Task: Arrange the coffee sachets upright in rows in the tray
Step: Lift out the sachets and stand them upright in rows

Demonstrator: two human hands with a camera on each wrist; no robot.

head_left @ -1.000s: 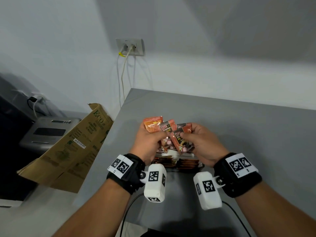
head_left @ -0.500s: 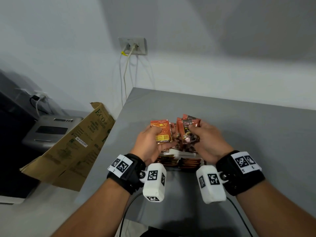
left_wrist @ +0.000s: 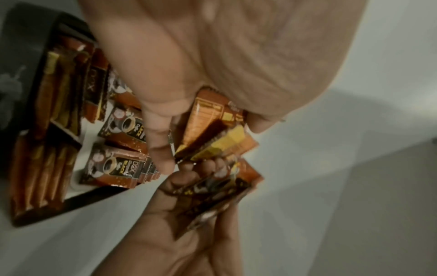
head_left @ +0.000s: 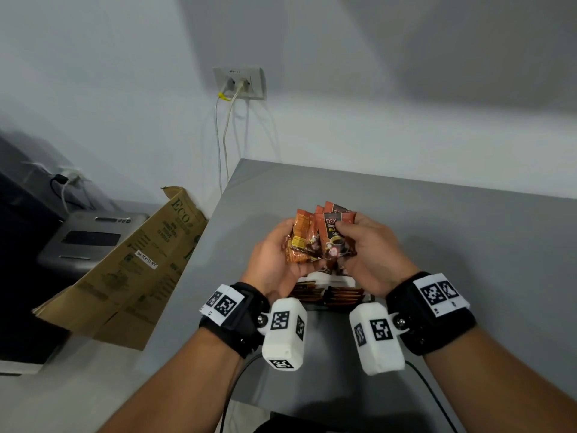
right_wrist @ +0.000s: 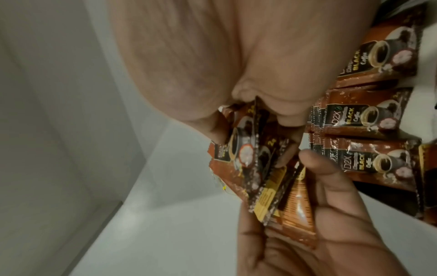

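Note:
Both hands hold a small bunch of coffee sachets above the tray. My left hand (head_left: 276,256) grips sachets showing their orange backs (head_left: 301,234). My right hand (head_left: 371,248) pinches brown-and-black sachets (head_left: 335,242) that face me, thumb on the front one. The two bundles touch and overlap in the middle. In the left wrist view the orange sachets (left_wrist: 212,127) sit under my left fingers. Below the hands lies the dark-rimmed tray (left_wrist: 78,200), where rows of sachets (right_wrist: 378,115) stand upright. The head view shows only the near row (head_left: 343,295).
The grey table (head_left: 452,245) extends right and behind the hands. A flattened cardboard box (head_left: 131,270) leans at the table's left edge, beside a grey printer (head_left: 90,235). A wall socket (head_left: 240,82) with cables is behind. A black cable (head_left: 431,398) runs near my right forearm.
The fanned, tilted sachets have been drawn together and turned upright between both hands. The left hand's orange sachet went from lying sideways to standing. Both hands stayed above the tray.

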